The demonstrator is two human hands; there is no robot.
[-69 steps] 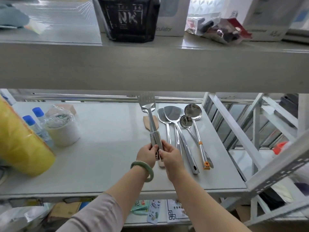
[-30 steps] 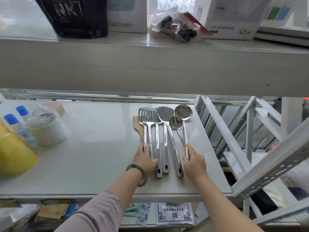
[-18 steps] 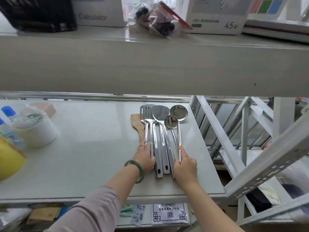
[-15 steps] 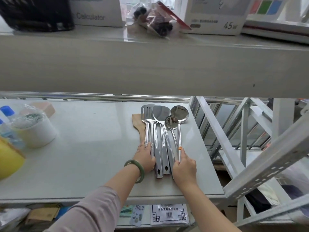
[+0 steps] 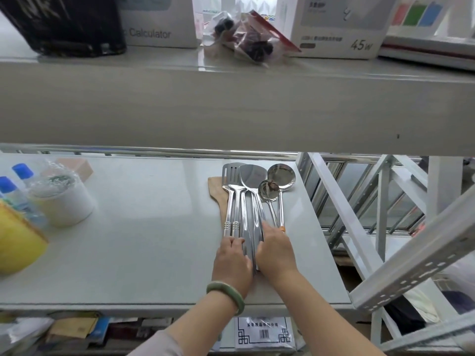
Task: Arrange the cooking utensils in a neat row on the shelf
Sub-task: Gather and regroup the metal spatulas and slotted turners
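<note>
Several steel utensils lie side by side on the grey shelf point(image 5: 144, 227), handles toward me: a slotted turner point(image 5: 230, 173), a solid turner point(image 5: 253, 173), a small ladle point(image 5: 268, 188) and a large ladle point(image 5: 281, 174). A wooden spatula point(image 5: 216, 191) lies partly under the slotted turner at the left. My left hand point(image 5: 232, 263), with a green bangle on the wrist, presses against the left side of the handles. My right hand point(image 5: 276, 253) presses against the right side, so the handles are squeezed tight between both hands. The handle ends are hidden under my hands.
At the shelf's left stand a wrapped white cup point(image 5: 61, 201), blue-capped bottles point(image 5: 18, 191) and a yellow object point(image 5: 18, 242). The upper shelf point(image 5: 231, 106) overhangs with boxes and a bag. A white metal rack frame point(image 5: 385, 253) borders the right. The shelf's front edge lies just behind my wrists.
My two hands have come closer together, pushing the utensil handles into a tighter bundle. The ladles have shifted left against the turners.
</note>
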